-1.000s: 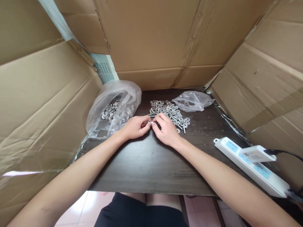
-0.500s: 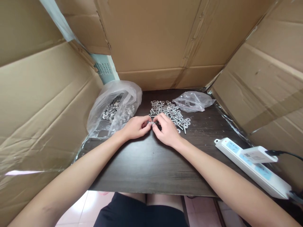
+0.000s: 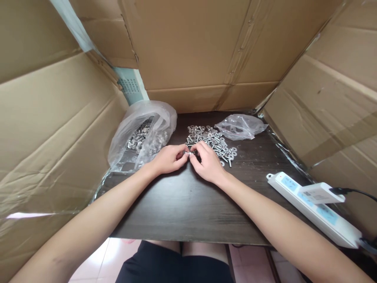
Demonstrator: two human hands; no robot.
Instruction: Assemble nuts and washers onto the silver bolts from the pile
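Note:
My left hand (image 3: 171, 158) and my right hand (image 3: 207, 162) meet fingertip to fingertip over the dark table (image 3: 182, 208). Between their pinched thumbs and forefingers is a small metal bolt (image 3: 190, 153), lying sideways, with what may be a nut or washer on it; the fingers hide part of it. Just beyond my right hand spreads a pile of loose bolts, nuts and washers (image 3: 218, 145). Left of my left hand, an open clear plastic bag (image 3: 118, 146) holds many small metal parts.
A smaller crumpled clear bag (image 3: 242, 126) lies at the back right. On the right side rests a white power strip (image 3: 312, 208) with a white adapter (image 3: 322, 193) and black cable. Cardboard walls (image 3: 188, 47) enclose the table at the back and both sides.
The fingertips have shifted very slightly around the metal bolt. Both hands stay in the same place.

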